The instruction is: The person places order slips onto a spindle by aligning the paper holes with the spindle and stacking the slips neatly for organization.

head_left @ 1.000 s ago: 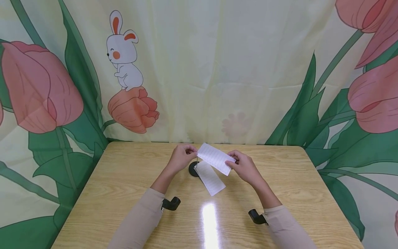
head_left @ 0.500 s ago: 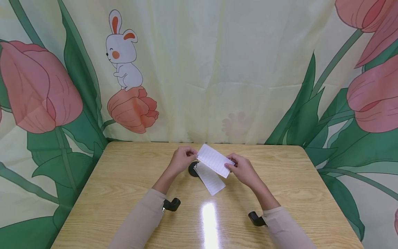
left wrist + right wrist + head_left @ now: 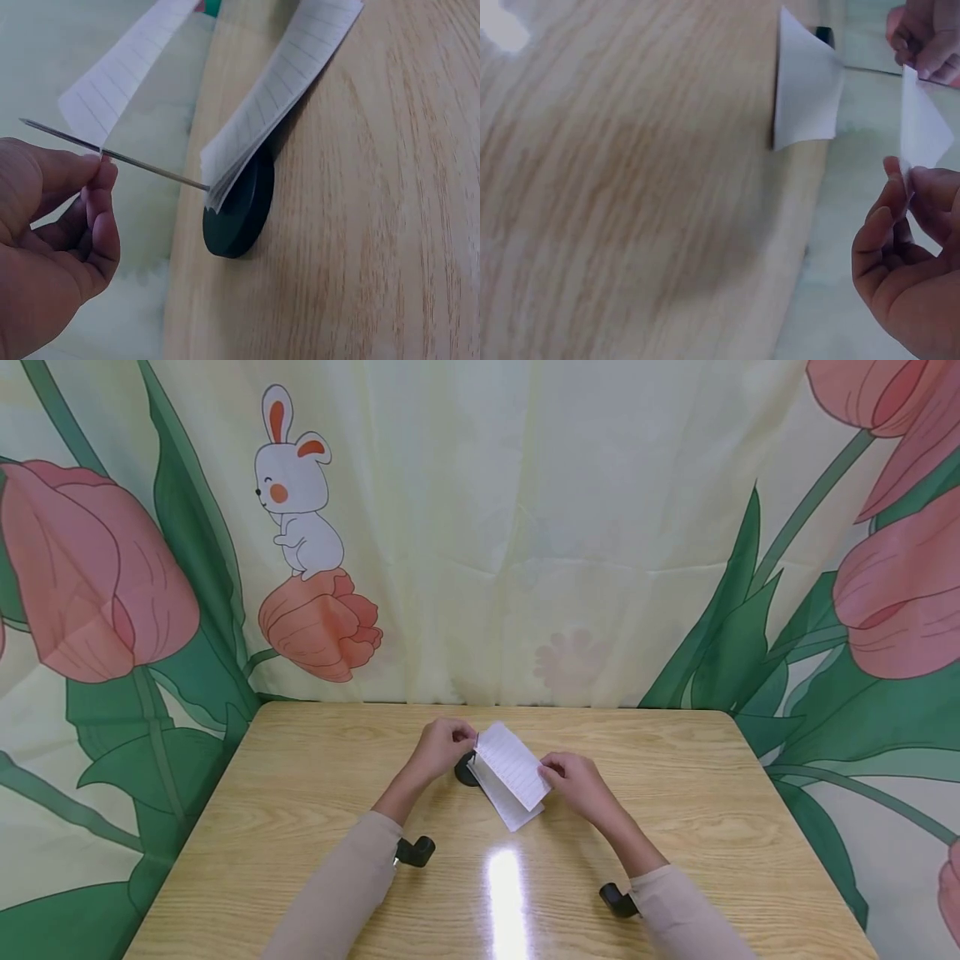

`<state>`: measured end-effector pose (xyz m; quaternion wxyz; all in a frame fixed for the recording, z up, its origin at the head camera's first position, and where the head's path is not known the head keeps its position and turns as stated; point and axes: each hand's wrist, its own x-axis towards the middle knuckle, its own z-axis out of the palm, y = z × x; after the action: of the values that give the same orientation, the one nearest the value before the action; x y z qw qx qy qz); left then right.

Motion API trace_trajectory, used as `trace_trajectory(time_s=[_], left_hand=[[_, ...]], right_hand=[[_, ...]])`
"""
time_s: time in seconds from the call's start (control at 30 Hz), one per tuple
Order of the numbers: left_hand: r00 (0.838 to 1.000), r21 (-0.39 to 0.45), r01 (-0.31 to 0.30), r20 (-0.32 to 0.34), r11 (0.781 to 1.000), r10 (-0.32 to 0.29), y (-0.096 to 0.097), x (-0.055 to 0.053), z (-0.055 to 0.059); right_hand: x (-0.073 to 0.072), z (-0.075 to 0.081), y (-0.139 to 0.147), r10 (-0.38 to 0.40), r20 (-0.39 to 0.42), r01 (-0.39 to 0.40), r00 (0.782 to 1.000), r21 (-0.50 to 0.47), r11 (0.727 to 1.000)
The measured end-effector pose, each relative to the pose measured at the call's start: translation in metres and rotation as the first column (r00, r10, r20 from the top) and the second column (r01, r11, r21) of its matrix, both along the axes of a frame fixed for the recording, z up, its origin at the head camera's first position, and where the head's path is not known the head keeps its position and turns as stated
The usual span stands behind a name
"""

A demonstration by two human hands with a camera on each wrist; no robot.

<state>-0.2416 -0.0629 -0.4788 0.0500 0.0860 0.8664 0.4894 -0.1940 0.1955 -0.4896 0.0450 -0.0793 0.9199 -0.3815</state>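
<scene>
A lined paper slip (image 3: 516,766) is held between both hands above the table. The left hand (image 3: 438,749) pinches one end of it beside the metal spike (image 3: 161,169) of a paper spike holder, and the spike appears to pass through the slip near that end. At the other end, the right hand (image 3: 579,783) grips the slip between thumb and fingers. Lower on the spike, several lined slips (image 3: 274,86) lie stacked against the round black base (image 3: 244,214). In the right wrist view, the held slip (image 3: 922,124) is seen nearly edge-on.
The spike holder stands on a wood-grain table (image 3: 300,793) near its back edge. A curtain (image 3: 600,527) printed with tulips and a rabbit hangs behind it. Black wrist mounts (image 3: 415,852) stick out from both sleeves.
The right hand has moved down and slightly left, tilting the held slip lower over the stacked slips. The left hand has come down slightly and stays at the spike.
</scene>
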Motion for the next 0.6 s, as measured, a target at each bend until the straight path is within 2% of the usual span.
trace_trajectory(time_s=[0.13,0.43,0.6], left_hand=[[1.0,-0.022,0.003,0.001,1.0,-0.003,0.0,-0.003,-0.004],[1.0,-0.076,0.011,-0.019,0.997,-0.013,0.002,-0.007,-0.02],[1.0,-0.074,-0.002,0.021,0.997,0.004,0.004,-0.006,-0.03]], right_hand=[[0.002,-0.007,-0.002,0.014,-0.015,-0.013,1.0,0.037,0.999],[0.005,-0.024,-0.009,0.009,0.027,-0.01,1.0,0.037,0.999],[0.007,-0.032,-0.013,0.019,0.051,-0.022,0.999,0.065,0.998]])
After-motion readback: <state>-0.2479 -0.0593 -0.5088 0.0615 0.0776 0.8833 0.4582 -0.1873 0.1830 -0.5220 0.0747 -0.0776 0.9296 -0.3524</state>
